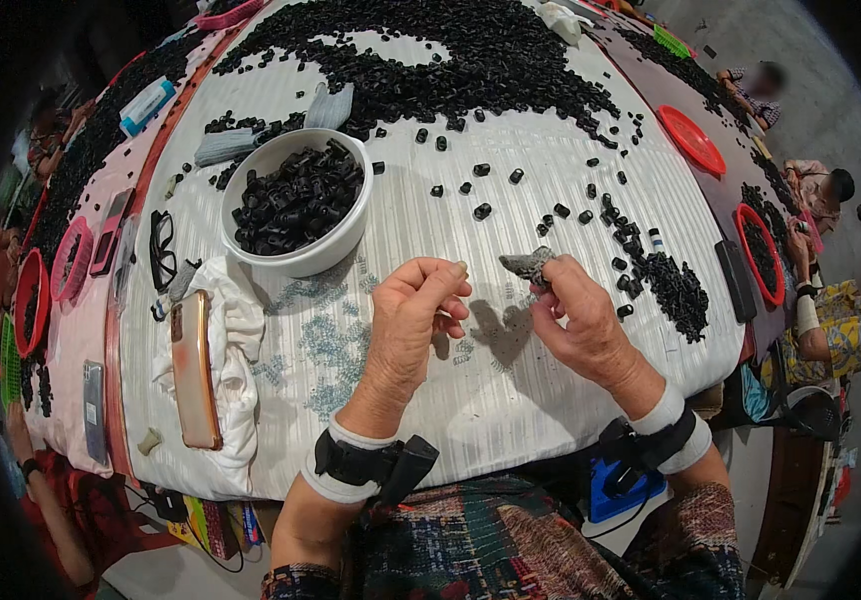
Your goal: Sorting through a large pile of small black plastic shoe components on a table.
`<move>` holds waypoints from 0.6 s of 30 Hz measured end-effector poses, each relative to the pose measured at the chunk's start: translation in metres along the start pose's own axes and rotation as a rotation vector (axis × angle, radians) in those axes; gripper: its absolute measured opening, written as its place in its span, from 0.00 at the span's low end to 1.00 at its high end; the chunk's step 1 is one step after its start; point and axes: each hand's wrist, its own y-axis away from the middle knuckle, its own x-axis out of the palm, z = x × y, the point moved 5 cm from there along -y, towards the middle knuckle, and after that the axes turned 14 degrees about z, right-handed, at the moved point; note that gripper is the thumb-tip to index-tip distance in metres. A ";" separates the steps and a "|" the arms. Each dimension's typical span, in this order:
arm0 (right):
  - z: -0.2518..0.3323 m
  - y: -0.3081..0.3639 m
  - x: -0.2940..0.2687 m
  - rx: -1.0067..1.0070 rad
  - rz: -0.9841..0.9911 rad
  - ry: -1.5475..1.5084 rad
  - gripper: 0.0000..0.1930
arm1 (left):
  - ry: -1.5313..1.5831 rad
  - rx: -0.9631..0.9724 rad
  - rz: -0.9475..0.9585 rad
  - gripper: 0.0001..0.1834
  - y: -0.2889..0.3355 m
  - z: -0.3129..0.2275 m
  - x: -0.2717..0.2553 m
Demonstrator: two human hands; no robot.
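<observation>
My left hand [416, 310] is raised over the table with thumb and index finger pressed together. Whatever may be between them is too small or hidden to make out. My right hand [586, 320] is closed on a small grey knitted piece of cloth [525, 264], shaped like a finger cover, which sticks out toward the left hand. The two hands are apart. Below and left of my left hand, many small metal springs [331, 350] lie scattered on the white striped cloth. A white bowl [301, 262] full of black plastic parts [296, 200] stands beyond them.
Loose black parts [511, 70] cover the far table. A heap of slim black pieces [679, 295] lies right. At left are a gold-edged phone [194, 375] on white cloth [239, 345], glasses [163, 250] and grey knitted cuffs [226, 147]. Other people sit along both sides.
</observation>
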 end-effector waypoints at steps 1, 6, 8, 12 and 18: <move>-0.002 0.003 -0.001 0.001 0.000 0.000 0.17 | 0.010 -0.003 -0.008 0.09 0.000 0.000 0.000; -0.012 0.020 -0.003 0.043 0.013 -0.032 0.18 | 0.026 -0.023 0.029 0.08 -0.002 0.002 0.000; -0.009 0.019 -0.004 0.009 -0.009 -0.030 0.19 | -0.101 -0.050 0.114 0.07 -0.001 0.001 0.007; 0.010 0.014 -0.006 -0.098 -0.067 0.007 0.20 | -0.067 -0.170 0.243 0.09 0.003 0.005 0.023; 0.029 0.005 0.000 -0.196 -0.087 -0.020 0.18 | -0.097 -0.188 0.377 0.11 0.004 0.010 0.021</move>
